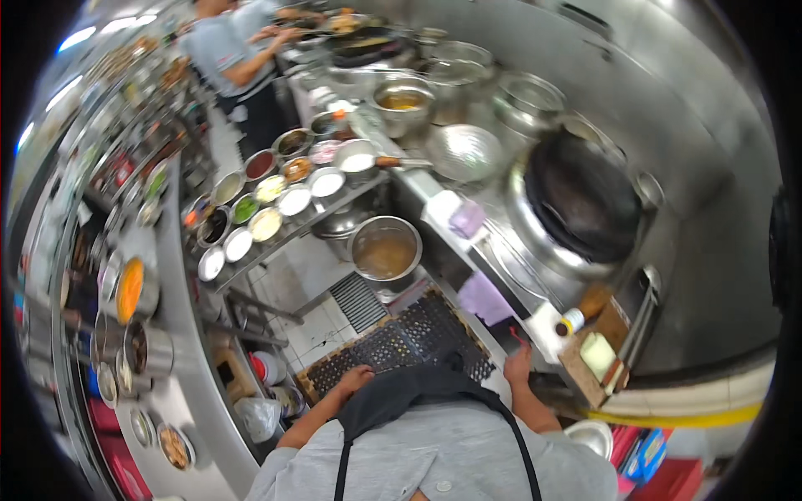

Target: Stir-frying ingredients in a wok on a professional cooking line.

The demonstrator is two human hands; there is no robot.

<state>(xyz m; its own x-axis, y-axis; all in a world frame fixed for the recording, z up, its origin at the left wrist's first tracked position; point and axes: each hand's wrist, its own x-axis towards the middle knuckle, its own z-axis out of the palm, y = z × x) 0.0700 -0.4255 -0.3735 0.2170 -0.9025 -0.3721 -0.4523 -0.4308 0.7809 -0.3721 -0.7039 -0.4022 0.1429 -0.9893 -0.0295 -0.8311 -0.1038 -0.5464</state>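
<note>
My left hand (357,379) hangs beside the black apron (407,391), its fingers loosely curled. It is small and blurred, and no object shows in it. My right hand (517,365) is low at the front edge of the steel stove counter (501,266). A thin red strip (519,337) shows right at its fingers; whether the hand grips it is unclear. Above that strip, a purple cloth (484,299) hangs over the counter edge. A black wok (583,194) rests on the round burner, and a steel pot of brownish liquid (385,248) stands low ahead of me.
Seasoning bowls (266,224) fill a steel rack ahead. A perforated skimmer (463,153) lies by the wok. A bottle (570,322) and wooden board (589,369) are at right. Pots line the left counter (200,401). Black matting (401,344) covers the floor. Co-workers (229,53) stand beyond.
</note>
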